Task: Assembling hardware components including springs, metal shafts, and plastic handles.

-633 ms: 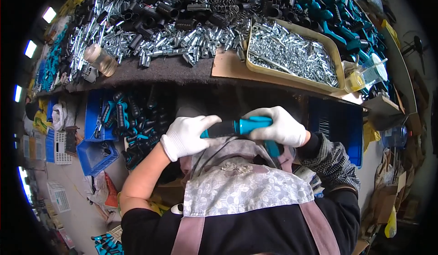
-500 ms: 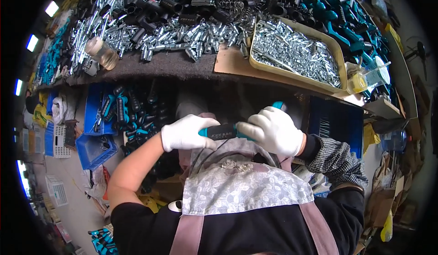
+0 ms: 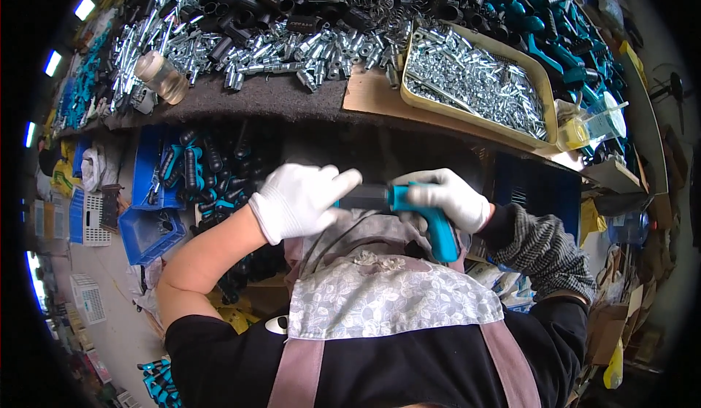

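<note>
In front of my apron is a pistol-shaped tool with a black barrel [image 3: 367, 197] and a teal handle [image 3: 441, 234]. My right hand [image 3: 451, 202] is closed round its right end, where the handle joins the barrel, and the handle hangs down toward me. At the barrel's left end, my left hand [image 3: 301, 198] holds it between thumb and fingers, largely covering a teal piece there. Both hands wear white gloves.
The bench [image 3: 285, 105] ahead carries heaped metal fittings, black tubes, springs and teal parts. On it stand a yellowish tray [image 3: 475, 120] of small metal pieces and a bottle [image 3: 162, 78]. Below left are a blue bin [image 3: 150, 236] and black-and-teal grips [image 3: 193, 171].
The tool has turned about its barrel, so the teal handle swung from pointing away to hanging toward me. My left hand's fingers have straightened across the barrel's left end.
</note>
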`<state>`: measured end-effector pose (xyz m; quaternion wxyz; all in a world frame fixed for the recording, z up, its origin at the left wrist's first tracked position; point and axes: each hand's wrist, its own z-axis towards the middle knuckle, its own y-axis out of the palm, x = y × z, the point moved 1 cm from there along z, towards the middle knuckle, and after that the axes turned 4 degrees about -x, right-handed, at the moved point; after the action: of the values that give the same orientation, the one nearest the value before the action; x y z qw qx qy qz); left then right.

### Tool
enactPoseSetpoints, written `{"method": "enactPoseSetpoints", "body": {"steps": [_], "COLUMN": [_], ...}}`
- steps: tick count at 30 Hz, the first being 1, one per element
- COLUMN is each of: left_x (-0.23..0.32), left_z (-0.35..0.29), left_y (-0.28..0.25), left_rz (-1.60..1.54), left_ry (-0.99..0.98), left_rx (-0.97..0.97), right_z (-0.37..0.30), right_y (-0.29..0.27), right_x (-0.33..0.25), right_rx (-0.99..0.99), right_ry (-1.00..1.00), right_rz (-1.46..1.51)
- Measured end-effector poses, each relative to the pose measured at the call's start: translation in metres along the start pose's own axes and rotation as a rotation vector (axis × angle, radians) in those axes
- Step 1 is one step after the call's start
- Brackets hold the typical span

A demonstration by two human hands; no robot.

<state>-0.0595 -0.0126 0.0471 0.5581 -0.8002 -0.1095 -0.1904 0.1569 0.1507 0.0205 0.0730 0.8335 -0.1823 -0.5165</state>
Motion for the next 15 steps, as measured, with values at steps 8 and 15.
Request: {"method": "enactPoseSetpoints", "body": {"steps": [8, 15], "left_x": [-0.011, -0.047], "left_z": [-0.007, 0.005], "left_y": [0.028, 0.095], "left_rz": [0.158, -0.26], "left_ry": [0.086, -0.019], "left_rx": [0.197, 0.678], "right_z": [0.002, 0.011], "right_y": [-0.002, 0.03], "right_x": [-0.003, -0.007], "right_rx": [0.35, 0.241], "right_ry": [-0.937, -1.225], "right_rz": [-0.305, -0.519]}}
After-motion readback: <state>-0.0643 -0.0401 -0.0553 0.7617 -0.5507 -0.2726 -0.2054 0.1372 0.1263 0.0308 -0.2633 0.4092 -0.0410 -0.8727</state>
